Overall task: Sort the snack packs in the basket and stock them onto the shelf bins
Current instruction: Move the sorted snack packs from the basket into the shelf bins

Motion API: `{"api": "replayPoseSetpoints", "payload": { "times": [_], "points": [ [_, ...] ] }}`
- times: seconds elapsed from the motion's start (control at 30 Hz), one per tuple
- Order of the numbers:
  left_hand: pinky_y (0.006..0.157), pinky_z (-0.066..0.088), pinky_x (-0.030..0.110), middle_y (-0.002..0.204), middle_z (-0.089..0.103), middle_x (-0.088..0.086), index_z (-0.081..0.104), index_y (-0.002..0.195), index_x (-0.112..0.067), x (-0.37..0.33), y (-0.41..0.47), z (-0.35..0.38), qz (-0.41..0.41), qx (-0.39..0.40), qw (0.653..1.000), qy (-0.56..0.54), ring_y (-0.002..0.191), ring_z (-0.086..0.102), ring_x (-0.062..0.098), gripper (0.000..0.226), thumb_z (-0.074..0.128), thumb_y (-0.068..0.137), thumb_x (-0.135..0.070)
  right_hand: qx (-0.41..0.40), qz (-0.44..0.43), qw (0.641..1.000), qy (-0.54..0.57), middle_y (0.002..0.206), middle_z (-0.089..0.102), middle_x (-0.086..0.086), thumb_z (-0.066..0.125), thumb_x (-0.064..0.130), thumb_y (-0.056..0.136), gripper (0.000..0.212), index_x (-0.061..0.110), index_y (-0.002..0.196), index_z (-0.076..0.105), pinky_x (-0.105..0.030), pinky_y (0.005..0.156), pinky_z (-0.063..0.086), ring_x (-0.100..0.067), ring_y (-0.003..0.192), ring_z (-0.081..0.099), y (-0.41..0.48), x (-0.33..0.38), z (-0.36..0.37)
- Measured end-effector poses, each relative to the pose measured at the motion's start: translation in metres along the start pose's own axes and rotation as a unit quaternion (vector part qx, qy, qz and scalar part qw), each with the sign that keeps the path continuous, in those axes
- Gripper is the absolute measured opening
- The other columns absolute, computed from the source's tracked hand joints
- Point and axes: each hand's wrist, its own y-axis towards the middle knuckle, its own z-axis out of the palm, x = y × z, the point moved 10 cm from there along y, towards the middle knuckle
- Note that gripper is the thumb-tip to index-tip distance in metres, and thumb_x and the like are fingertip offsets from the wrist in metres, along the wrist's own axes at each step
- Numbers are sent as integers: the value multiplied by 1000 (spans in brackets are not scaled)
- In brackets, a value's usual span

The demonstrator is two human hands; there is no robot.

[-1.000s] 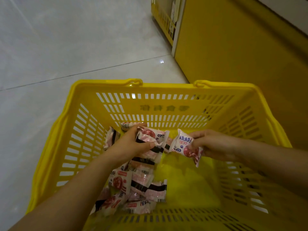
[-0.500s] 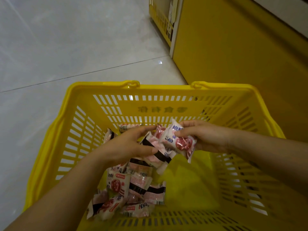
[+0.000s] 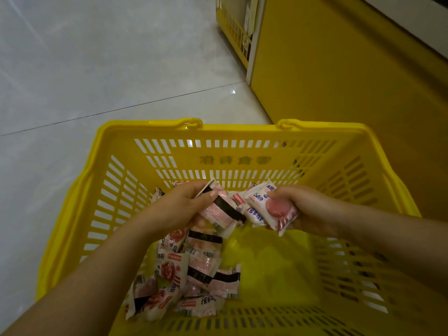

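A yellow slotted basket [image 3: 232, 161] stands on the floor below me. My left hand [image 3: 179, 209] grips a bunch of pink snack packs with black bands [image 3: 218, 212], held above the basket's left half. My right hand [image 3: 308, 207] pinches white packs with a red disc picture [image 3: 274, 209], right beside the left hand's bunch. Several more loose snack packs [image 3: 191, 272] lie heaped on the basket's left floor. The basket's right floor is bare yellow plastic.
A yellow shelf unit's side panel [image 3: 339, 69] rises just behind the basket on the right. A low yellow railed shelf [image 3: 232, 27] with goods sits farther back. Pale tiled floor [image 3: 97, 69] spreads to the left.
My right hand has brought its white packs up and leftward against the left hand's bunch. My left hand has lifted its pink packs slightly higher.
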Motion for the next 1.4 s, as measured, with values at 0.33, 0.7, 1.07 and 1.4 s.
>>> {"api": "replayPoseSetpoints", "payload": {
  "times": [0.33, 0.7, 1.07, 1.4],
  "points": [
    [71, 57, 29, 110, 70, 3, 73, 97, -19, 7, 4, -3, -30, -21, 984, -175, 94, 71, 16, 40, 49, 89, -49, -7, -11, 1000, 19, 89, 72, -18, 53, 11, 91, 23, -1, 109, 58, -26, 49, 55, -21, 64, 69, -8, 1, -1],
    [77, 58, 32, 122, 66, 3, 46, 140, -20, 25, 7, -5, -72, -47, 988, -131, 98, 70, 19, 62, 64, 85, 3, -27, -59, 993, 101, 77, 72, -14, 47, 14, 90, 23, -1, 103, 59, -23, 49, 54, -18, 58, 68, -13, 11, -1],
    [74, 58, 39, 111, 71, 9, 53, 127, -18, 12, 11, 33, -85, 1, 948, -306, 100, 69, 28, 50, 63, 83, -39, -1, -95, 984, 148, 85, 74, -14, 52, 20, 96, 25, -2, 104, 62, -22, 52, 53, -17, 68, 72, -10, 9, 43],
    [67, 58, 27, 115, 64, 3, 47, 136, -23, 7, 9, 13, -43, -14, 997, -66, 84, 72, 17, 53, 67, 87, -18, -30, -274, 844, -461, 116, 62, -7, 76, 37, 72, 27, 20, 91, 68, -32, 95, 46, -22, 109, 59, -36, 70, 20]
  ]
}}
